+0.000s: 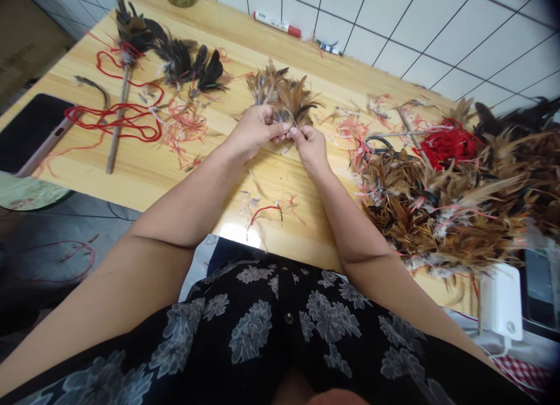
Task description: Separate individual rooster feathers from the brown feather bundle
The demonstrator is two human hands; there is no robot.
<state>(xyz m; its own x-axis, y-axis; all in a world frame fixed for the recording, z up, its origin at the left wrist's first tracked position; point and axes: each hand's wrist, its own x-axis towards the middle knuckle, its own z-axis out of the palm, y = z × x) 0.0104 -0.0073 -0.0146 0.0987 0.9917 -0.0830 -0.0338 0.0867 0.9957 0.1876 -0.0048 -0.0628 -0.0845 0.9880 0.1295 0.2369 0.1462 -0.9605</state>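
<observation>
Brown feathers [301, 98] seem pinched by both hands [256, 128] [312, 151].

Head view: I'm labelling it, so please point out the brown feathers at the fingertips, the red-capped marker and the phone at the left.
Brown feathers [287, 93]: head view, middle of the tuft.
Red-capped marker [275, 23]: head view, on its white barrel.
Phone [31, 131]: head view, on its dark screen.

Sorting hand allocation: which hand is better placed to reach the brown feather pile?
Probably the right hand: it is nearer the brown feather pile. The left hand is farther off, with the right in its way. Both are at the small feather bundle, so the right may need freeing first.
</observation>
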